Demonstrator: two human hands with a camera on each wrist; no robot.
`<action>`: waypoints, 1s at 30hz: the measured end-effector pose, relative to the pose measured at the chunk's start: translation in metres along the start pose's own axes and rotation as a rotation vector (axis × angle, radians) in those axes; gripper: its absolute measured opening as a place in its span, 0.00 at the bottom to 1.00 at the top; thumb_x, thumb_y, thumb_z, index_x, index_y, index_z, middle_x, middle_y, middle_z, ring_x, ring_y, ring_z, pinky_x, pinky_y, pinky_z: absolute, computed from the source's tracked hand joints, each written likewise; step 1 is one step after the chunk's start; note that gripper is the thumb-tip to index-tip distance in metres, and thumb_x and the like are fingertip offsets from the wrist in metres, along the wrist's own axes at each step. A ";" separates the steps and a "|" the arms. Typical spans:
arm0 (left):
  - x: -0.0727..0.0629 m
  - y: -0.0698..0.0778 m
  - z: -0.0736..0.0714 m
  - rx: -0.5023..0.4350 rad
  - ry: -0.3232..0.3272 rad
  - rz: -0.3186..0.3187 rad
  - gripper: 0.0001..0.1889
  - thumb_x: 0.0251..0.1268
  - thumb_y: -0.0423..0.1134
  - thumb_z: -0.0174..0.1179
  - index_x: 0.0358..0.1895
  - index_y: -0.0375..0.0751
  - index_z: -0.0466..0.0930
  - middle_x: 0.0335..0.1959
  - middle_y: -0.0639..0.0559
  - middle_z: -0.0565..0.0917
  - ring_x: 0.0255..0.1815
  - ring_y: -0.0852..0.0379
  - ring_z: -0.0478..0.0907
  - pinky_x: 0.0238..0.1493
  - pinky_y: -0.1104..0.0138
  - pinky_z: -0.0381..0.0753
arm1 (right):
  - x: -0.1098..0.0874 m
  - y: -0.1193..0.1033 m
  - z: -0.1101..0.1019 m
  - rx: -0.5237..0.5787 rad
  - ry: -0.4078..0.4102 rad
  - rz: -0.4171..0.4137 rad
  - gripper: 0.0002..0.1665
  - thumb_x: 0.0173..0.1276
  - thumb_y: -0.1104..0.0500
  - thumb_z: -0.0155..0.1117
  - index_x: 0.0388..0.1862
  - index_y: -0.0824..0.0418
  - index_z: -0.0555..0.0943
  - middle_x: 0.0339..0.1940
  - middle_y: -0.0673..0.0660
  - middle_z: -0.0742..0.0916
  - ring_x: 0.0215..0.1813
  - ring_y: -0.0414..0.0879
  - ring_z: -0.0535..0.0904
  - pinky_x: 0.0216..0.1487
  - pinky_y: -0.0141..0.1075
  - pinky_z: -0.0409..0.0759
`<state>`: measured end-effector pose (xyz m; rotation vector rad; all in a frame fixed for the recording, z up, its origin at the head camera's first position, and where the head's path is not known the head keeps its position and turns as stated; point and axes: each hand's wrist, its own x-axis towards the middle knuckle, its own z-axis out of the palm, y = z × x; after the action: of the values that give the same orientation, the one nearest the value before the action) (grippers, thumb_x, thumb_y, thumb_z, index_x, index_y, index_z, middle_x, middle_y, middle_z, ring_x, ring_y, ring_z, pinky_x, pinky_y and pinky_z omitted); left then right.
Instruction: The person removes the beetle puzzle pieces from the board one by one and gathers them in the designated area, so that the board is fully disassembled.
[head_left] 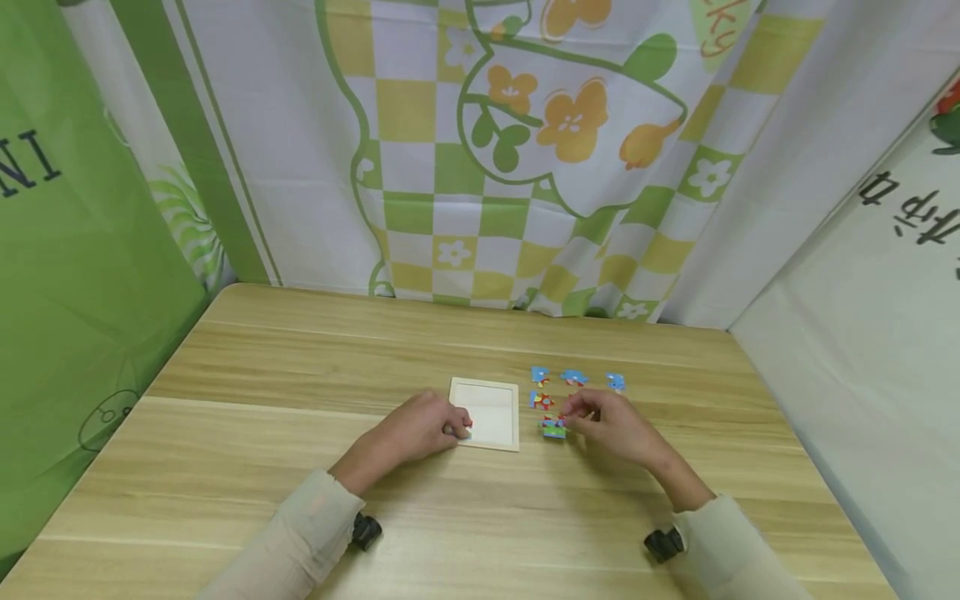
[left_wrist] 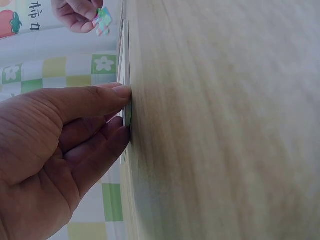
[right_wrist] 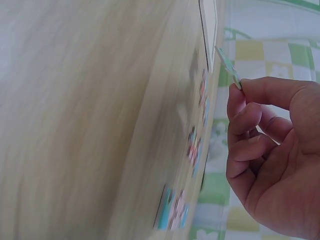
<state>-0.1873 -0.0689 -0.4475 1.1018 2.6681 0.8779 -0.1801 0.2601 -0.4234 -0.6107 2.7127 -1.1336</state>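
A shallow square wooden tray (head_left: pixel 517 417) lies on the table. At its near left corner my left hand (head_left: pixel 423 429) pinches a small puzzle piece (head_left: pixel 468 425) with a bit of red, mostly covered by the fingers. Thumb and fingertips come down to the tray's edge in the left wrist view. To the right of the tray, my right hand (head_left: pixel 611 425) pinches a green, blue and red puzzle piece (head_left: pixel 553 430) between thumb and index finger. This piece (right_wrist: pixel 229 68) is tilted and raised off the table in the right wrist view.
Several loose puzzle pieces lie right of the tray, among them a blue one (head_left: pixel 540 375), another blue one (head_left: pixel 616 382) and a red and yellow one (head_left: pixel 542 401). Behind the wooden table (head_left: pixel 337 358) hangs a patterned curtain (head_left: pixel 450 167).
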 end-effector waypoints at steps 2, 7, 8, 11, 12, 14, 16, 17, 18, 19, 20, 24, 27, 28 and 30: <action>0.000 0.000 0.000 0.000 -0.002 -0.004 0.05 0.61 0.26 0.71 0.37 0.37 0.92 0.47 0.48 0.90 0.54 0.50 0.86 0.47 0.69 0.83 | -0.004 0.003 -0.004 -0.012 -0.005 0.017 0.01 0.71 0.65 0.68 0.40 0.63 0.85 0.33 0.49 0.85 0.37 0.45 0.79 0.36 0.34 0.77; 0.000 0.001 0.000 -0.009 -0.007 -0.016 0.04 0.61 0.26 0.71 0.37 0.37 0.92 0.47 0.48 0.90 0.55 0.50 0.85 0.48 0.69 0.83 | -0.011 0.009 -0.012 -0.025 -0.019 0.035 0.02 0.71 0.65 0.68 0.41 0.63 0.85 0.33 0.50 0.84 0.37 0.45 0.78 0.35 0.34 0.77; 0.000 0.001 0.000 -0.010 -0.007 -0.018 0.04 0.61 0.26 0.71 0.37 0.37 0.92 0.47 0.48 0.90 0.56 0.50 0.85 0.48 0.69 0.83 | -0.012 0.010 -0.013 -0.025 -0.021 0.036 0.02 0.71 0.65 0.68 0.41 0.63 0.85 0.33 0.50 0.84 0.37 0.45 0.78 0.35 0.34 0.77; 0.000 0.001 0.000 -0.014 -0.008 -0.025 0.04 0.62 0.26 0.71 0.37 0.37 0.92 0.47 0.48 0.90 0.56 0.50 0.85 0.50 0.67 0.83 | -0.014 0.014 -0.016 -0.018 -0.030 0.042 0.02 0.72 0.66 0.67 0.41 0.64 0.85 0.34 0.50 0.84 0.38 0.45 0.78 0.35 0.34 0.77; 0.001 0.001 0.000 -0.016 -0.008 -0.029 0.04 0.61 0.26 0.71 0.37 0.37 0.92 0.48 0.48 0.90 0.56 0.49 0.84 0.50 0.67 0.83 | -0.014 0.015 -0.017 -0.016 -0.033 0.043 0.02 0.72 0.66 0.68 0.41 0.64 0.85 0.34 0.50 0.84 0.38 0.45 0.78 0.36 0.34 0.77; 0.001 0.001 0.000 -0.020 -0.010 -0.036 0.04 0.62 0.26 0.71 0.37 0.37 0.92 0.48 0.48 0.89 0.57 0.49 0.84 0.50 0.67 0.83 | -0.015 0.017 -0.018 -0.013 -0.038 0.048 0.02 0.72 0.65 0.68 0.41 0.63 0.85 0.35 0.50 0.84 0.38 0.45 0.78 0.37 0.34 0.77; 0.000 0.001 0.000 -0.021 -0.010 -0.040 0.04 0.62 0.26 0.71 0.37 0.37 0.92 0.48 0.48 0.89 0.57 0.49 0.84 0.49 0.67 0.83 | -0.016 0.020 -0.020 -0.014 -0.039 0.053 0.03 0.72 0.65 0.68 0.42 0.63 0.86 0.35 0.50 0.84 0.38 0.44 0.78 0.37 0.34 0.77; 0.000 0.001 0.000 -0.021 -0.009 -0.039 0.04 0.62 0.26 0.71 0.37 0.37 0.92 0.48 0.48 0.89 0.57 0.49 0.84 0.49 0.68 0.83 | -0.016 0.021 -0.020 -0.016 -0.038 0.054 0.03 0.72 0.65 0.68 0.42 0.63 0.86 0.35 0.50 0.84 0.38 0.44 0.78 0.38 0.34 0.77; 0.000 0.001 0.000 -0.018 -0.008 -0.037 0.04 0.61 0.26 0.71 0.37 0.37 0.92 0.48 0.48 0.89 0.57 0.49 0.84 0.48 0.68 0.83 | -0.016 0.022 -0.021 -0.019 -0.037 0.057 0.03 0.71 0.65 0.68 0.42 0.63 0.86 0.34 0.50 0.84 0.38 0.45 0.78 0.38 0.34 0.77; 0.000 0.001 0.000 -0.017 -0.007 -0.035 0.04 0.61 0.26 0.71 0.37 0.37 0.92 0.48 0.48 0.89 0.57 0.49 0.84 0.48 0.68 0.83 | -0.016 0.023 -0.021 -0.023 -0.036 0.058 0.03 0.71 0.65 0.69 0.42 0.63 0.86 0.34 0.50 0.84 0.38 0.45 0.78 0.38 0.34 0.77; 0.000 0.002 0.000 -0.015 -0.005 -0.034 0.04 0.61 0.26 0.71 0.37 0.37 0.92 0.48 0.48 0.89 0.56 0.49 0.84 0.47 0.69 0.83 | -0.016 0.025 -0.021 -0.029 -0.037 0.060 0.03 0.71 0.65 0.69 0.42 0.63 0.86 0.34 0.50 0.84 0.37 0.44 0.78 0.37 0.34 0.77; 0.000 0.001 0.000 -0.009 -0.003 -0.030 0.04 0.61 0.26 0.71 0.36 0.37 0.92 0.48 0.49 0.90 0.56 0.49 0.85 0.46 0.70 0.82 | -0.016 0.029 -0.022 -0.054 -0.040 0.069 0.02 0.71 0.65 0.68 0.41 0.62 0.86 0.32 0.49 0.84 0.37 0.44 0.78 0.37 0.34 0.77; 0.000 0.001 0.000 -0.014 -0.004 -0.030 0.04 0.61 0.26 0.71 0.36 0.37 0.92 0.47 0.48 0.90 0.56 0.49 0.85 0.45 0.71 0.82 | -0.017 0.031 -0.022 -0.067 -0.039 0.075 0.02 0.70 0.65 0.68 0.41 0.61 0.86 0.32 0.49 0.84 0.37 0.43 0.78 0.38 0.35 0.77; 0.000 0.001 -0.001 -0.017 -0.004 -0.030 0.04 0.61 0.26 0.71 0.36 0.37 0.92 0.47 0.48 0.90 0.56 0.49 0.85 0.44 0.71 0.82 | -0.017 0.031 -0.022 -0.068 -0.038 0.075 0.02 0.70 0.65 0.68 0.41 0.61 0.86 0.32 0.49 0.84 0.37 0.43 0.78 0.38 0.35 0.77; 0.000 0.001 -0.001 -0.021 -0.005 -0.031 0.04 0.61 0.26 0.71 0.36 0.37 0.92 0.47 0.48 0.90 0.56 0.49 0.85 0.44 0.71 0.82 | -0.017 0.033 -0.021 -0.077 -0.036 0.073 0.02 0.70 0.65 0.68 0.40 0.61 0.86 0.32 0.48 0.84 0.37 0.43 0.78 0.38 0.35 0.78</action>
<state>-0.1868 -0.0687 -0.4463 1.0538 2.6587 0.8939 -0.1810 0.3018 -0.4319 -0.5327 2.7344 -0.9956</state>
